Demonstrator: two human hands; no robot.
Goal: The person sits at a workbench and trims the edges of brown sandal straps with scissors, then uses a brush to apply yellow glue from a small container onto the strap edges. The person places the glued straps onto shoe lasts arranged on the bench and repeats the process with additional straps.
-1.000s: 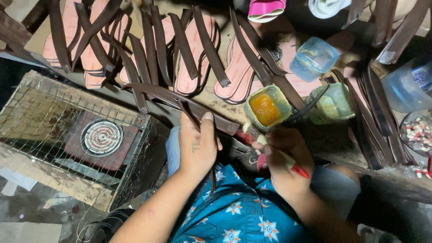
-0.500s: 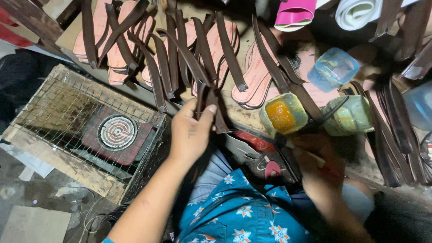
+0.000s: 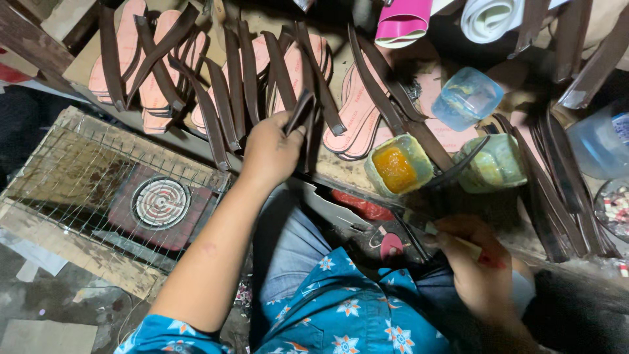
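Brown leather strap point(image 3: 298, 113) is being held by the left hand point(image 3: 272, 152), pinched between thumb and fingers at the near edge of the bench point(image 3: 341, 172). The left grip is clamped on this strap. The strap's long axis is running from lower left to upper right, its free end pointing away from the person toward the row of pink soles point(image 3: 357, 115).

The right hand point(image 3: 478, 269) is closed around a thin brush handle point(image 3: 458, 242), the grip clamped on it near the lap; the bristle end is not resolving clearly in the head view. An open container of orange adhesive point(image 3: 398, 167) is standing just beside that hand.

Progress, as a judgement: many straps are already lying across the soles along the bench (at least a dozen laid out in a fan), which is suggesting that a good share of the batch is prepared. The held strap is not yet laid with the others, and whether it is carrying adhesive cannot be told.
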